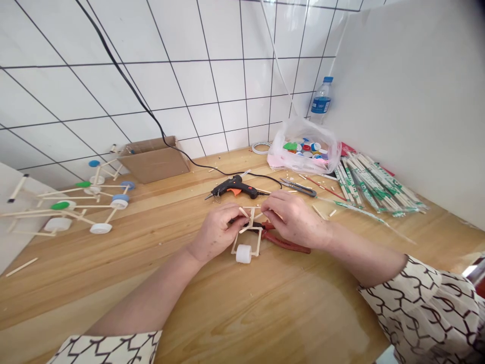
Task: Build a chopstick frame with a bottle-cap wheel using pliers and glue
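From where I stand, two patterned sleeves (pixel 109 349) come in at the lower corners of the frame, over a bare stretch of wooden table (pixel 212 313). At the middle of the picture is a small stick frame (pixel 259 242), its nearest bar carrying a white cap (pixel 243 254) as a wheel. The left hand (pixel 217 230) pinches a short stick of it between thumb and fingers. The right hand (pixel 293 217) has its fingers bent in at the frame's far right corner; I can't tell whether they grip it. Red-handled pliers (pixel 286 243) lie just beside and partly beneath the frame.

Just past the hands, a black glue gun (pixel 237 187) with an orange trigger lies on its side, a grey cutter (pixel 299 188) to its right. Over at the left, stick models (pixel 120 202) with blue, green and white caps are grouped together, near a cardboard box (pixel 153 162).

At the right lie wrapped bundles of sticks (pixel 375 182). Farther back, a plastic bag (pixel 278 156) holds colourful caps (pixel 306 147), a tape roll (pixel 261 152) beside it. A blue-labelled bottle (pixel 321 103) stands behind, against the white tiled wall (pixel 220 76).
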Action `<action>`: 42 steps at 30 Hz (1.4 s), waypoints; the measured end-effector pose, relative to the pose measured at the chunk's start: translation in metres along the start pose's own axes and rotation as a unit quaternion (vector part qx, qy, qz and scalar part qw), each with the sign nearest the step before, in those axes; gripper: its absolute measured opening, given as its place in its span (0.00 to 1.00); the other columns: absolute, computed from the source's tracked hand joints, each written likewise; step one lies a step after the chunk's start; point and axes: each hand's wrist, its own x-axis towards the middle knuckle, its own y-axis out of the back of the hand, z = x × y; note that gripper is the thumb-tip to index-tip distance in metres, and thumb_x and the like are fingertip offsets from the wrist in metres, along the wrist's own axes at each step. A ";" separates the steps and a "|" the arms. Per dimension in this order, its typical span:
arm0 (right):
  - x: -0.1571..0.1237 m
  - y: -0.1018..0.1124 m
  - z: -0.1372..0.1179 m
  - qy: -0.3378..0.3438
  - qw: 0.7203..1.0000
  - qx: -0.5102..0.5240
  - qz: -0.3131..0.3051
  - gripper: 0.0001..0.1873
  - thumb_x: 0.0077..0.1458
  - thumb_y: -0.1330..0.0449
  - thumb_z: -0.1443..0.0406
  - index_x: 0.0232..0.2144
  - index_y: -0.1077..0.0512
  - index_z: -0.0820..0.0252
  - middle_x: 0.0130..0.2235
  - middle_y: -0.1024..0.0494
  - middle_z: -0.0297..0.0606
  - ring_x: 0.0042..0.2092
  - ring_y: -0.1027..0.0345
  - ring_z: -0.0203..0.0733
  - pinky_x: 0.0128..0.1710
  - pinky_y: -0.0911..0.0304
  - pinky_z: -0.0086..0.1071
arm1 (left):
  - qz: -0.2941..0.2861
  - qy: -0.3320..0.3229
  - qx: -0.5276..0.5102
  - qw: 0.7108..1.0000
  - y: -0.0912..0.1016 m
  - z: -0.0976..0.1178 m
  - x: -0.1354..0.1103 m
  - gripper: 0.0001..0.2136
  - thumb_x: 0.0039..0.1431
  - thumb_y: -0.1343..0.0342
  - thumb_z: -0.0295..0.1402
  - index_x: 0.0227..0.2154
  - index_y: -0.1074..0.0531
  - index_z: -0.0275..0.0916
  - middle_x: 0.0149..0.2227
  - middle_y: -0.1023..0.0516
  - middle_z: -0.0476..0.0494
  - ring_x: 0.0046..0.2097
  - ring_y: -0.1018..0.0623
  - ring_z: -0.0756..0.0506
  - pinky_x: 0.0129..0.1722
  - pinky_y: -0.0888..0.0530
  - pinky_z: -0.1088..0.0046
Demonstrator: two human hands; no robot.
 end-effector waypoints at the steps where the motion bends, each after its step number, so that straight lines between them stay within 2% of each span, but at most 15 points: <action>1: 0.000 0.000 0.000 -0.004 1.000 0.000 0.003 0.09 0.58 0.49 0.72 0.28 0.31 0.62 0.30 0.28 0.41 0.33 0.36 0.40 0.35 0.40 0.31 | -0.001 -0.001 0.000 1.000 0.000 0.000 0.000 0.06 0.59 0.48 0.26 0.30 0.26 0.38 0.31 0.21 0.44 0.34 0.23 0.47 0.36 0.28 0.72; 6: 0.001 -0.001 0.000 -0.012 1.000 0.007 -0.011 0.10 0.59 0.51 0.71 0.29 0.30 0.63 0.30 0.28 0.41 0.33 0.36 0.40 0.35 0.40 0.31 | 0.003 -0.001 -0.002 1.000 0.000 0.000 0.001 0.06 0.58 0.47 0.25 0.29 0.26 0.38 0.29 0.22 0.45 0.33 0.24 0.47 0.34 0.28 0.72; 19: 0.002 -0.003 0.002 -0.039 0.999 0.018 0.001 0.09 0.58 0.49 0.72 0.30 0.29 0.65 0.30 0.28 0.41 0.33 0.36 0.40 0.34 0.40 0.31 | 0.005 -0.001 -0.002 1.000 -0.002 -0.001 0.000 0.06 0.59 0.46 0.27 0.29 0.26 0.37 0.31 0.21 0.45 0.34 0.23 0.47 0.36 0.28 0.73; 28: 0.002 -0.004 0.003 -0.034 0.999 0.030 0.000 0.09 0.58 0.49 0.73 0.31 0.29 0.64 0.31 0.27 0.42 0.34 0.35 0.40 0.36 0.40 0.31 | 0.004 -0.005 0.000 1.000 -0.001 -0.001 0.000 0.06 0.59 0.47 0.26 0.29 0.26 0.37 0.30 0.22 0.46 0.33 0.23 0.48 0.35 0.28 0.74; 33: 0.002 -0.007 0.007 -0.030 0.998 0.037 0.043 0.08 0.58 0.48 0.72 0.29 0.30 0.63 0.29 0.29 0.39 0.33 0.36 0.40 0.35 0.40 0.31 | 0.008 -0.008 0.001 1.000 -0.001 -0.002 0.000 0.06 0.58 0.47 0.26 0.29 0.25 0.37 0.30 0.21 0.46 0.33 0.23 0.48 0.35 0.28 0.74; 42: 0.001 -0.011 0.007 -0.008 0.999 0.046 0.026 0.11 0.58 0.51 0.74 0.33 0.29 0.65 0.34 0.28 0.44 0.38 0.36 0.42 0.40 0.37 0.34 | 0.005 -0.009 0.006 1.000 -0.002 -0.004 -0.001 0.06 0.59 0.47 0.27 0.29 0.25 0.37 0.29 0.22 0.46 0.32 0.23 0.48 0.34 0.28 0.74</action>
